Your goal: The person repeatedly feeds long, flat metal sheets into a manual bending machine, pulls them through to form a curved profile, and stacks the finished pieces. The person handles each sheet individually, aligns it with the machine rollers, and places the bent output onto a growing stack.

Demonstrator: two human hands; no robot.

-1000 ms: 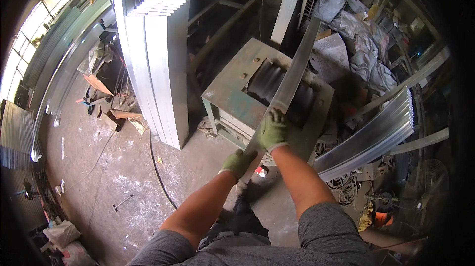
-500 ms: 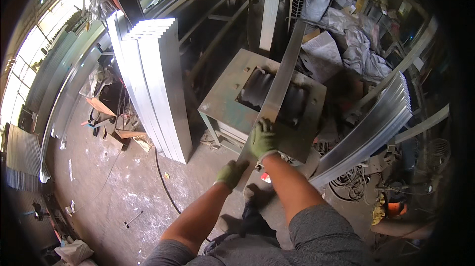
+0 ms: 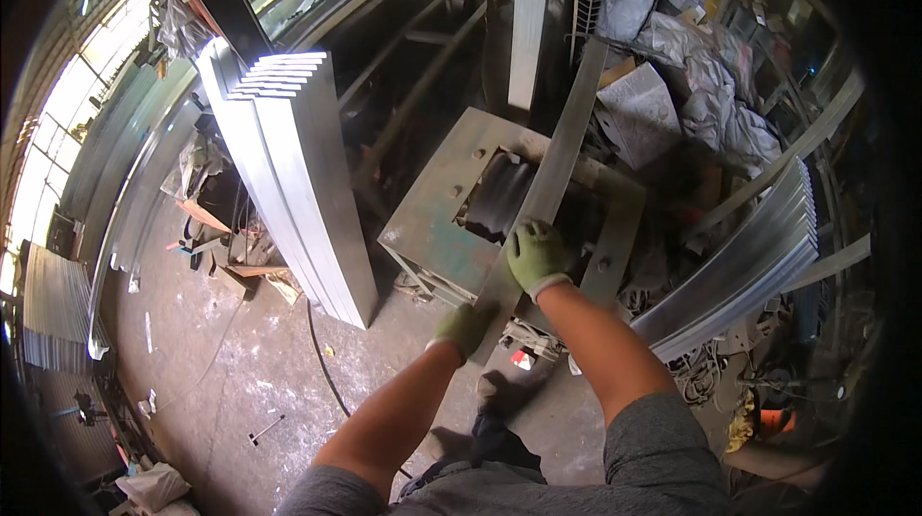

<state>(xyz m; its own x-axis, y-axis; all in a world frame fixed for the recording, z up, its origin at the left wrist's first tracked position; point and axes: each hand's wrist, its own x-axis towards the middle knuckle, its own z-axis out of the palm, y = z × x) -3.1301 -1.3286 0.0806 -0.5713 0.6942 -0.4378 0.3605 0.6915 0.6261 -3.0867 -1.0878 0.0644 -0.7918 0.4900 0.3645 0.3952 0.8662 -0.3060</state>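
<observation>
In the middle of the frame, my gloved left hand (image 3: 464, 331) holds the near end of a long metal strip (image 3: 569, 142), its fingers mostly hidden, while my right hand (image 3: 535, 257) lies over the strip farther up, fingers bent, though I cannot tell whether they grip or only press. The strip slants toward the upper right across a box-shaped machine (image 3: 432, 223), with a stack of bright strips (image 3: 307, 199) standing left of it.

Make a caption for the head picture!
Green-gloved left hand and right hand on a long metal strip crossing a boxy machine.
</observation>
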